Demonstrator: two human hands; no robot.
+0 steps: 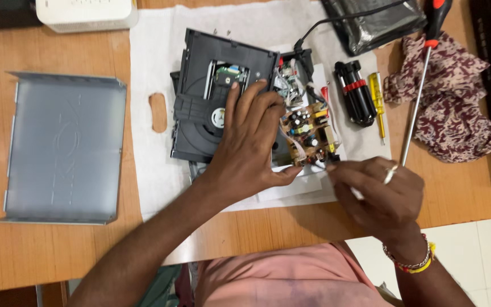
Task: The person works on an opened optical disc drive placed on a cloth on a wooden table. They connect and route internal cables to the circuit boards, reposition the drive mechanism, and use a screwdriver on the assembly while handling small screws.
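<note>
Metal cover [63,148] left of disc drive [206,108]; screwdrivers [365,94] right.

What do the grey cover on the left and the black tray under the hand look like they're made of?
The cover looks like thin sheet metal: dull grey sheen, folded edges. The tray under the left hand looks like matte black moulded plastic, with ribs and cut-outs.

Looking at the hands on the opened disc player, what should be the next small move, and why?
Probably keep the left hand pressing the black disc drive steady while the right hand works at the near edge of the circuit board, since its fingertips are already pinched there beside the white wires.
</note>
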